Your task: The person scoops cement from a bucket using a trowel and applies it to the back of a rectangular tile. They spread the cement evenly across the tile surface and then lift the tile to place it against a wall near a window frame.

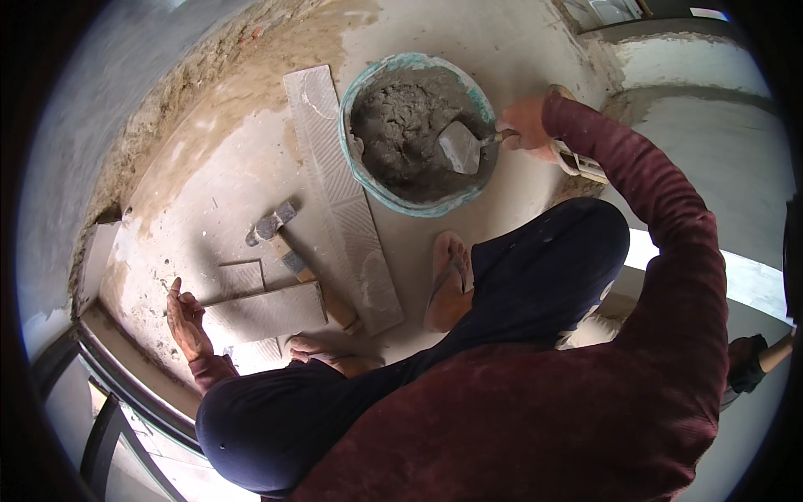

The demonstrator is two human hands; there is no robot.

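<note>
My right hand (529,127) is closed around the handle of a trowel (461,148). Its blade rests on wet grey mortar (410,117) inside a round turquoise tub (346,138). On the left, my left hand (188,325) grips the end of a rectangular tile piece (272,313), which is tilted over other tile pieces. Part of its grip is hidden behind the tile's edge. Between the tile and the tub lies a hammer (288,255) with a metal head and a wooden handle.
A long ridged tile strip (343,201) lies beside the tub. A smaller tile piece (242,278) is on the floor behind the held one. Rough wall base (150,125) runs along the left, above a dark-framed opening (125,376). Another person's arm (774,353) shows at the right edge.
</note>
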